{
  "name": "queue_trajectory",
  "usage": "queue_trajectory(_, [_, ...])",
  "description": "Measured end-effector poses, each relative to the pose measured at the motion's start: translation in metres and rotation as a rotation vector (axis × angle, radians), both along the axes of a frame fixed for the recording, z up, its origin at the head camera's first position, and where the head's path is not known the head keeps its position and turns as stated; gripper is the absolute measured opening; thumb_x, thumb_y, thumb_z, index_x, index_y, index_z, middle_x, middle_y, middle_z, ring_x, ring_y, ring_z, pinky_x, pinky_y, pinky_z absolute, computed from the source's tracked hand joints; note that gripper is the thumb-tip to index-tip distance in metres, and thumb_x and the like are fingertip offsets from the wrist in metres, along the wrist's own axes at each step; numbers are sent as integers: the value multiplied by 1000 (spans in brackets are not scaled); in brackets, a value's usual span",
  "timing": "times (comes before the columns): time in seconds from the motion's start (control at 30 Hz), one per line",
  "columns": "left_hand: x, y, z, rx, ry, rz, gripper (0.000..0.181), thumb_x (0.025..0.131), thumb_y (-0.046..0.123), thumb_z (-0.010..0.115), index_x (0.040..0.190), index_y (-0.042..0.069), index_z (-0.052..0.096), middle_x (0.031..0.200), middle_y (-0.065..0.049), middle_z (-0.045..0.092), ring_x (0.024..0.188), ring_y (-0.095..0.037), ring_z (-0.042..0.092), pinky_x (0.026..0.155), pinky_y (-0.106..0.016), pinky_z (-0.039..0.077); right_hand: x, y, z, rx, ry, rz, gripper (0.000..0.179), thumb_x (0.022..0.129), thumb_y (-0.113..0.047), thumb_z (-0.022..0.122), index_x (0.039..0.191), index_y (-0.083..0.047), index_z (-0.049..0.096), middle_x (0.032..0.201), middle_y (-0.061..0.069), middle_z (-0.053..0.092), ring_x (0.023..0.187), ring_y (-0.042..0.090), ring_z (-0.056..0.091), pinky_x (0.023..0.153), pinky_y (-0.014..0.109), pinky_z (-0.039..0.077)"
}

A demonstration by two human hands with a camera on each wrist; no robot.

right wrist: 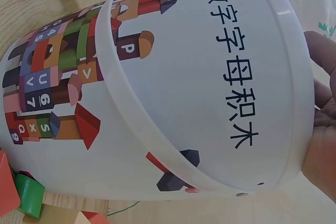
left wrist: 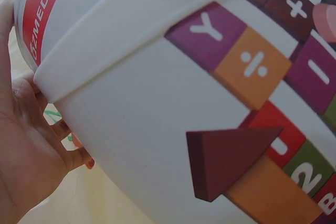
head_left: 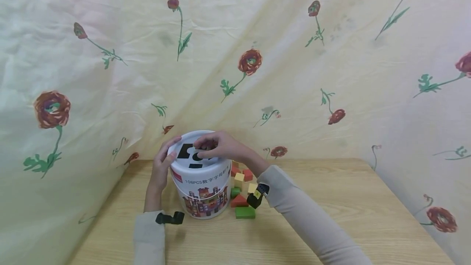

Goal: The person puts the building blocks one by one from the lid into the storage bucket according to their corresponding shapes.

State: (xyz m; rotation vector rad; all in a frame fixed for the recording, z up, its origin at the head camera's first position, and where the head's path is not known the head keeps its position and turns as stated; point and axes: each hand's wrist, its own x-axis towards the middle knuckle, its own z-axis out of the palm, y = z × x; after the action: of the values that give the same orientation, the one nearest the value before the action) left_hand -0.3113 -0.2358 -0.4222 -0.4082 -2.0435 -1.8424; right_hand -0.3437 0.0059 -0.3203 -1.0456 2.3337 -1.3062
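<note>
Head view: the white block bucket (head_left: pixel 200 199) stands upright before you on the desk (head_left: pixel 331 199), long axis vertical; your right hand (head_left: pixel 224 146), fingers bent, is nearer the dark cutouts (head_left: pixel 196 166) in its lid (head_left: pixel 182 162); your left hand (head_left: pixel 160 169) grips its left edge. Left wrist view: that hand wraps the bucket's side. Right wrist view: the right hand is at the bucket's lid end; whether it holds anything, you cannot tell.

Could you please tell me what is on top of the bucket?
The bucket has a white lid with dark shapes. The left hand touches its edge; the right hand hides part of it.
</note>
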Motion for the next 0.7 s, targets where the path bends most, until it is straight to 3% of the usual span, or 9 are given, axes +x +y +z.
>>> queue_trajectory(0.7, [1,1,2,-20,-15,16,49,103,28,45,150,16,51,155,-2,43,135,-17,42,100,-18,47,-1,2,-4,-49,21,-20,35,95,-22,72,128,-11,70,120,4,72,108,17,67,95,33,55])
